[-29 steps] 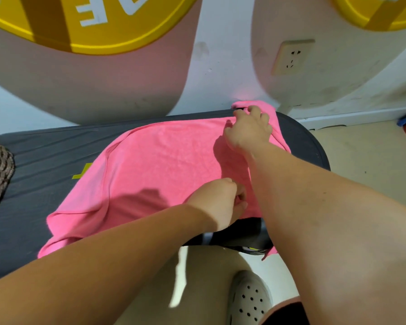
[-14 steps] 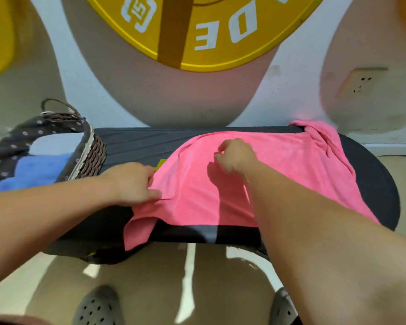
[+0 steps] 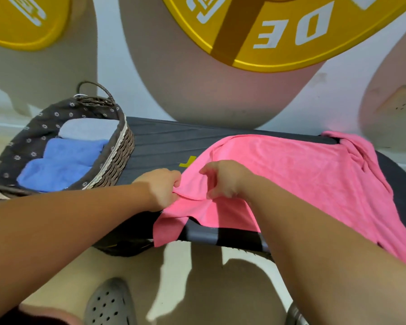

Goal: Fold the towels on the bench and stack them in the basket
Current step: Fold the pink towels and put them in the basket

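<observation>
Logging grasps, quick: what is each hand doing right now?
Left hand: fingers pinch the near left edge of the pink cloth towel.
Right hand: fingers curled, gripping a fold of the same towel.

1. Left hand (image 3: 161, 188) pinches the pink towel (image 3: 291, 174) at its left edge, the forearm stretched in from the lower left.
2. Right hand (image 3: 223, 180) sits just beside it, fingers curled, seemingly gripping the towel's fold.
</observation>
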